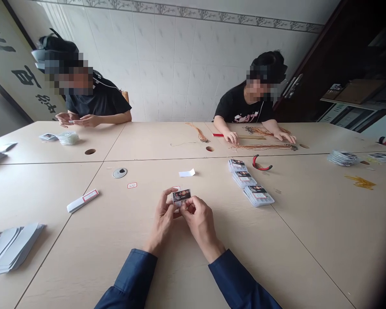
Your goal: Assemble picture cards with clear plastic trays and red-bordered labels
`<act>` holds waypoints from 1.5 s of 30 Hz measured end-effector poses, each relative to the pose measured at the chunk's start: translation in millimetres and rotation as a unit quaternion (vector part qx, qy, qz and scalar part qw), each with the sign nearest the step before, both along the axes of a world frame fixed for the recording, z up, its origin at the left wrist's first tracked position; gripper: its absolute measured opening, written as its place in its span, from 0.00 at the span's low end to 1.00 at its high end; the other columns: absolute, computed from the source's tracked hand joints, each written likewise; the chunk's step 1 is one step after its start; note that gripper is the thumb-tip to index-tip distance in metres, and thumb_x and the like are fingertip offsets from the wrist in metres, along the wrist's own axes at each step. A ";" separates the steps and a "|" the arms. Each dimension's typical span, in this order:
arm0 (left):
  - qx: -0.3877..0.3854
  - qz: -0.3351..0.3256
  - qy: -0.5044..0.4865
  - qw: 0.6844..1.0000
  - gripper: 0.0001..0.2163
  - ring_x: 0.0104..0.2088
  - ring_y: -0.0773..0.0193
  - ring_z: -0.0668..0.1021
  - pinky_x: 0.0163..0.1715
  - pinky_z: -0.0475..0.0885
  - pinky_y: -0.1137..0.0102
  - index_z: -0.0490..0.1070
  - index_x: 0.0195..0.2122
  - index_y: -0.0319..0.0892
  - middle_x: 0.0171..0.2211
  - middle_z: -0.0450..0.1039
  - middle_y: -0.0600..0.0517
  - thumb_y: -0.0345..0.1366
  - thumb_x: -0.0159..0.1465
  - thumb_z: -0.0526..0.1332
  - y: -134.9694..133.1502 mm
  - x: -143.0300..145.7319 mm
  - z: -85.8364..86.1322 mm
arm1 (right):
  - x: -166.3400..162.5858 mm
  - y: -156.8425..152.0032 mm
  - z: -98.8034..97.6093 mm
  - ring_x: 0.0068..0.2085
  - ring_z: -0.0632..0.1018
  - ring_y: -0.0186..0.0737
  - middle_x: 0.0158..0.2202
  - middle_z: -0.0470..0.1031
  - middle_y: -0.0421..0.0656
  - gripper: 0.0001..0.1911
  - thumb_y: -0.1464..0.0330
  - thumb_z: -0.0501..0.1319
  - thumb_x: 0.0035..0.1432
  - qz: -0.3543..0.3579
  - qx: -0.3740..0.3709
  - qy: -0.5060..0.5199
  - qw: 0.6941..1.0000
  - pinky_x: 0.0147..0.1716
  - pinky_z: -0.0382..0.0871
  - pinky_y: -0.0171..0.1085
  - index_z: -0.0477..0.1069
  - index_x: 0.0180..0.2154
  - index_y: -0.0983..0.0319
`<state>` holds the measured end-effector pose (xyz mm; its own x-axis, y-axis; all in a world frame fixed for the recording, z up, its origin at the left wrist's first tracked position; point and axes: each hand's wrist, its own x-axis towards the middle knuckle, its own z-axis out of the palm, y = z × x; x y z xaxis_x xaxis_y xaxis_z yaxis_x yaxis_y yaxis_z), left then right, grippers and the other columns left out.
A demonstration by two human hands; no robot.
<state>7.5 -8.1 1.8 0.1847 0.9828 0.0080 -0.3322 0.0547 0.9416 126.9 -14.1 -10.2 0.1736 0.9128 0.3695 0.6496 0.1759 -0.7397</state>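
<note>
Both of my hands hold a small clear packet with a black printed label just above the table in front of me. My left hand grips its left side, fingers behind and thumb in front. On the lower right, my right hand pinches the packet between thumb and fingers. Whether a smaller piece lies under the right fingertips I cannot tell. Beyond my hands lies a creased white paper slip. To the right stand stacks of similar clear packets with black labels.
Red-handled pliers lie behind the stacks. Left are a folded white strip with a red-framed label, a round lid and white paper sheets. Across the table, one co-worker holds something small; another handles orange cords.
</note>
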 end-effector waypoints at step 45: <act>-0.003 0.012 0.008 1.000 0.18 0.41 0.58 0.81 0.42 0.76 0.61 0.61 0.53 0.47 0.45 0.77 0.47 0.38 0.62 0.59 -1.2 2.9 -0.7 | 5.8 5.1 -0.1 0.20 0.68 0.33 0.18 0.67 0.36 0.11 0.65 0.57 0.54 0.064 -0.032 0.059 0.996 0.21 0.60 0.31 0.60 0.22 0.59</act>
<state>10.4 -9.3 1.0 0.1612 0.9869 0.0002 -0.3176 0.0517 0.9468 132.7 -9.1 -10.2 0.0928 0.9515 0.2933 0.5325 0.2014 -0.8221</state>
